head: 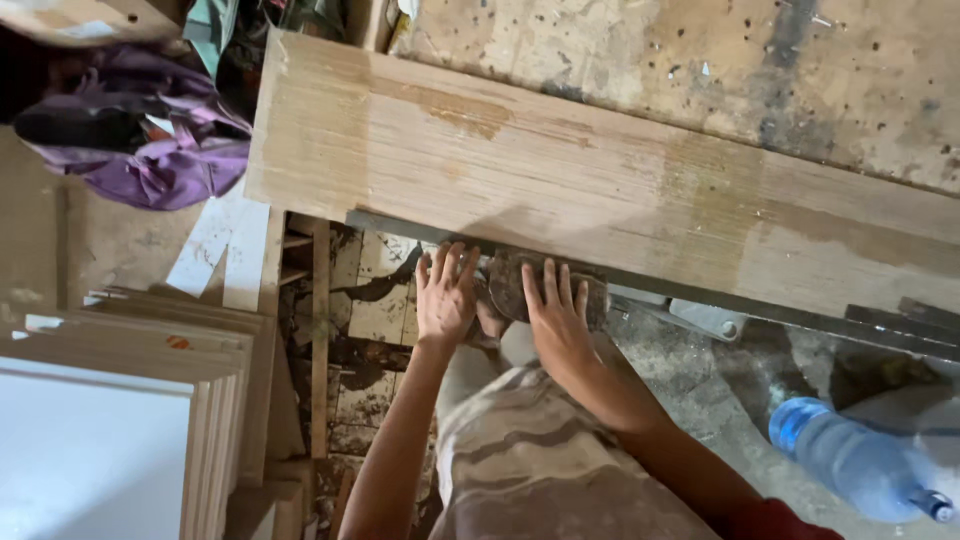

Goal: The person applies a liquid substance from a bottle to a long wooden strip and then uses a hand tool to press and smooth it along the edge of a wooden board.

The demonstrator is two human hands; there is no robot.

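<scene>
A long pale wooden board (560,170) lies across a stained workbench (800,70), its near edge facing me. Both hands press a dark, worn sanding block (512,285) against that near edge. My left hand (445,292) lies flat with fingers spread on the block's left end. On the right part of the block rests my right hand (556,312), its fingers pointing up toward the board. The block is mostly hidden under the hands. My knee in pale patterned trousers (540,450) sits right below.
A stack of framed wooden panels (150,400) stands at lower left. Purple cloth (150,150) is heaped at upper left. At lower right lies a blue-tinted plastic bottle (860,460). Wooden slats (320,340) and dirty floor tiles show under the board.
</scene>
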